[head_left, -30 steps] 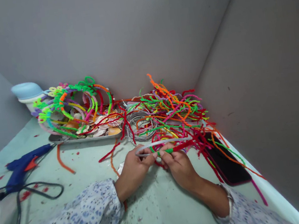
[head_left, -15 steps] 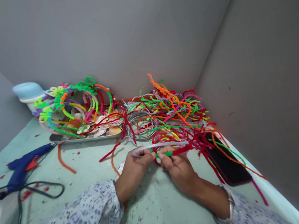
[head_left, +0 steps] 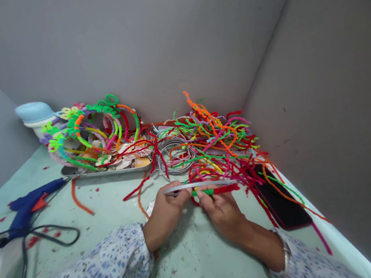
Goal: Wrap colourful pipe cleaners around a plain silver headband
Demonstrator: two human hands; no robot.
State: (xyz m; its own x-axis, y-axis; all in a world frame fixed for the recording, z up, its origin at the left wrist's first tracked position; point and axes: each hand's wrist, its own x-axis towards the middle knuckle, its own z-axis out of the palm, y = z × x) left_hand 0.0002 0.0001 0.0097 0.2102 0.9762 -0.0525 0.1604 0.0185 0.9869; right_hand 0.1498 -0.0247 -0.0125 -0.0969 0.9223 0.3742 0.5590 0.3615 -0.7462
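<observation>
Between my two hands is a thin grey-white headband [head_left: 209, 183], its bare curve facing away from me. One end of it is wrapped in red and green pipe cleaner [head_left: 226, 189]. My left hand [head_left: 168, 211] is closed on the headband's left part, thumb and fingers pinched together. Right beside it, my right hand [head_left: 222, 208] pinches the green wrapped stretch between thumb and fingers. The fingertips of both hands almost meet, and what lies just under them is hidden.
Finished fuzzy headbands [head_left: 79, 127] lean over a metal tray [head_left: 113, 171] of shells. Coiled wire [head_left: 176, 159] and a heap of pipe cleaners [head_left: 219, 129] lie behind my hands. A blue glue gun [head_left: 28, 206] lies left, a phone [head_left: 285, 203] right, a lidded bottle [head_left: 37, 117] back left.
The headband has tilted slightly between my hands, its bare curve now sitting a little lower on the right. Both hands stay almost in place, still gripping it.
</observation>
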